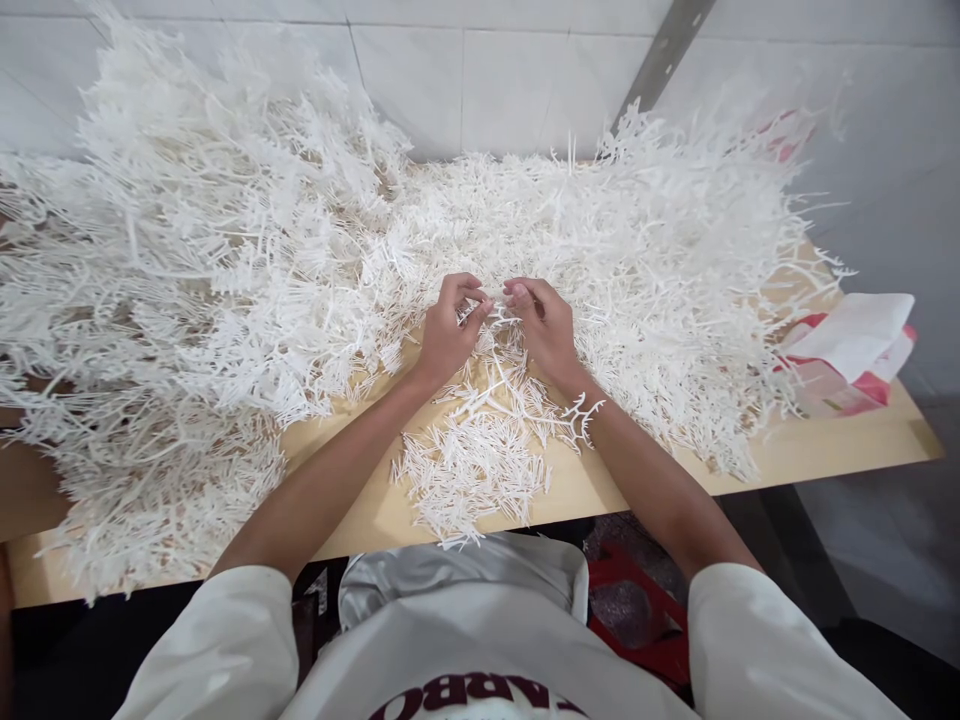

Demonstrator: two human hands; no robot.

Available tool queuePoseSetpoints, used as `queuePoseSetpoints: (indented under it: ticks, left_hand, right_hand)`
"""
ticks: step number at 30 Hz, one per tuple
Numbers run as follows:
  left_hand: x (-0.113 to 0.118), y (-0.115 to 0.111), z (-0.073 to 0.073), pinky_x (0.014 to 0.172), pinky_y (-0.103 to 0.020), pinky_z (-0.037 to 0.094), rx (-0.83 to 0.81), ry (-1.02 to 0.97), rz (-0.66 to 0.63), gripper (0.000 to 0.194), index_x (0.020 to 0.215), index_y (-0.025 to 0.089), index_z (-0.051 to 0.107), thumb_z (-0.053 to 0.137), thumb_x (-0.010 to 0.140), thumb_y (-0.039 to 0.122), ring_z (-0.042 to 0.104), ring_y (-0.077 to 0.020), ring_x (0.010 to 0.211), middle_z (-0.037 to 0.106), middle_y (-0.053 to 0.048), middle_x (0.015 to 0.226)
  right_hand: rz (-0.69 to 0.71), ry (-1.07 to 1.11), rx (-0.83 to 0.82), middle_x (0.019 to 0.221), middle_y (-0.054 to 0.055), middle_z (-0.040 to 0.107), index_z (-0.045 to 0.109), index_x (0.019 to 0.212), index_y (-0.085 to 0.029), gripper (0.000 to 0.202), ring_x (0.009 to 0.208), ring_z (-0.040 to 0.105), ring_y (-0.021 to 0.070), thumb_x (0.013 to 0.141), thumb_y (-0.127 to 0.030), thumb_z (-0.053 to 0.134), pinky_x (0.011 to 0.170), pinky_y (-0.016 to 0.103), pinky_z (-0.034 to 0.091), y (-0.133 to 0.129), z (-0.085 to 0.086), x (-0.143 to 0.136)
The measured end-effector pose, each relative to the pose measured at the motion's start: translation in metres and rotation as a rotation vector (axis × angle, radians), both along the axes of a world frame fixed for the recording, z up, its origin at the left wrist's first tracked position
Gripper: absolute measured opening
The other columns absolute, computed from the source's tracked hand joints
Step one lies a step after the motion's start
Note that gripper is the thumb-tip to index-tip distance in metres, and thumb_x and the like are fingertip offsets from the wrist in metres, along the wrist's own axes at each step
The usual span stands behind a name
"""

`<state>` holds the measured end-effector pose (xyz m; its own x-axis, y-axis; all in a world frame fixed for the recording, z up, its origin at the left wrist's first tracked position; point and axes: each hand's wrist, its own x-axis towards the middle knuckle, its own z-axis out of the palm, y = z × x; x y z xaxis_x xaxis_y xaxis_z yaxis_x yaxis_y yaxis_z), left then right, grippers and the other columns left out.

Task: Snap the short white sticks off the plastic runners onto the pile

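Note:
Both hands are close together above the middle of the table. My left hand [454, 325] has its thumb and fingers closed at a thin white branching piece [499, 385], which hangs down between the hands. My right hand [544, 320] is curled at the same piece's top, its fingertips pinched together near the left fingertips. Small white sprigs [480, 470] lie in a low heap just below, between my forearms. A large white branching pile [225, 230] rises at the left, and another [652, 270] spreads behind and to the right of my hands.
The wooden table [847, 445] shows its bare front edge at the right. A pink and white tissue pack [847, 355] sits at its right end. Behind the table stands a tiled wall [510, 80] with a grey metal bar [667, 55].

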<state>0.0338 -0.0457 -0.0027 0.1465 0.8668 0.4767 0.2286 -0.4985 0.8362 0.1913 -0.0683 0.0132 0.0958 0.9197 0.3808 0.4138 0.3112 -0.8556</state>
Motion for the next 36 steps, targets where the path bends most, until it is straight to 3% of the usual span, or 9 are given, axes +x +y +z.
queuePoseSetpoints:
  ticks: [6,10,15,20,23,27,30,32,36]
  left_hand:
    - [-0.0006,-0.0043,0.0036,0.086,-0.033,0.053,0.027,0.027,0.040,0.028,0.108,0.027,0.045,0.048,0.094,0.051,0.066,-0.0150,0.095,0.065,-0.003,0.096]
    - [0.0001,-0.0060,0.0049,0.091,-0.033,0.051,0.056,0.033,0.027,0.030,0.112,0.027,0.046,0.049,0.093,0.050,0.064,-0.0156,0.102,0.064,-0.004,0.106]
    - [-0.0001,-0.0032,0.0060,0.090,-0.035,0.050,0.035,0.056,0.099,0.037,0.111,0.026,0.052,0.055,0.088,0.054,0.062,-0.0178,0.102,0.064,-0.006,0.111]
    - [-0.0014,-0.0017,0.0058,0.090,-0.036,0.048,-0.004,0.039,0.156,0.032,0.100,0.025,0.055,0.051,0.090,0.055,0.061,-0.0179,0.098,0.065,-0.004,0.101]
    - [-0.0021,-0.0016,0.0046,0.085,-0.034,0.049,0.046,0.006,0.183,0.030,0.103,0.026,0.051,0.056,0.089,0.052,0.060,-0.0167,0.095,0.063,-0.003,0.102]
    - [-0.0026,-0.0009,0.0015,0.081,-0.033,0.050,0.104,0.007,0.161,0.028,0.109,0.027,0.047,0.058,0.089,0.045,0.061,-0.0154,0.095,0.061,-0.003,0.106]
    - [-0.0024,-0.0010,0.0007,0.080,-0.032,0.051,0.096,0.026,0.123,0.026,0.109,0.028,0.046,0.057,0.090,0.042,0.062,-0.0149,0.095,0.061,-0.003,0.106]
    - [-0.0020,-0.0015,0.0009,0.080,-0.031,0.052,0.091,0.028,0.097,0.026,0.109,0.028,0.045,0.057,0.090,0.041,0.062,-0.0144,0.094,0.061,-0.003,0.105]
    - [-0.0010,-0.0021,0.0006,0.080,-0.032,0.052,0.105,0.042,0.034,0.026,0.108,0.027,0.046,0.057,0.090,0.043,0.063,-0.0150,0.096,0.062,-0.003,0.105]
  right_hand:
    - [0.134,-0.071,-0.054,0.097,0.002,0.073,0.070,0.100,-0.024,0.034,0.083,0.065,0.0138,0.089,-0.053,0.056,0.078,0.032,0.051,-0.0033,0.0025,-0.0011]
    - [0.052,0.013,-0.027,0.087,0.000,0.071,0.068,0.091,-0.024,0.031,0.077,0.065,0.0127,0.085,-0.053,0.062,0.074,0.030,0.052,0.0007,-0.0033,0.0002]
    - [-0.036,0.198,-0.011,0.076,-0.003,0.065,0.064,0.092,-0.025,0.029,0.066,0.061,0.0105,0.084,-0.053,0.064,0.067,0.029,0.051,0.0028,-0.0048,0.0015]
    - [-0.136,0.123,0.045,0.075,-0.003,0.056,0.063,0.082,-0.024,0.033,0.066,0.052,0.0102,0.078,-0.057,0.069,0.065,0.028,0.047,0.0029,-0.0038,0.0021]
    - [-0.136,0.106,0.031,0.073,-0.003,0.052,0.061,0.090,-0.026,0.034,0.064,0.050,0.0106,0.078,-0.057,0.069,0.063,0.029,0.047,0.0024,-0.0035,0.0026]
    - [-0.074,-0.008,0.109,0.099,0.002,0.058,0.064,0.102,-0.029,0.033,0.090,0.058,0.0165,0.082,-0.056,0.064,0.077,0.034,0.051,-0.0018,0.0006,0.0028]
    - [-0.018,-0.121,0.170,0.117,0.004,0.057,0.067,0.108,-0.032,0.032,0.114,0.054,0.0224,0.087,-0.055,0.059,0.095,0.042,0.048,-0.0047,0.0034,0.0026]
    - [0.035,-0.161,0.178,0.116,0.004,0.061,0.067,0.110,-0.033,0.031,0.115,0.055,0.0223,0.089,-0.053,0.057,0.101,0.045,0.046,-0.0044,0.0031,0.0024]
    - [0.082,-0.179,0.137,0.101,0.001,0.069,0.071,0.100,-0.031,0.026,0.102,0.060,0.0191,0.091,-0.050,0.055,0.097,0.043,0.047,-0.0010,0.0006,0.0023]
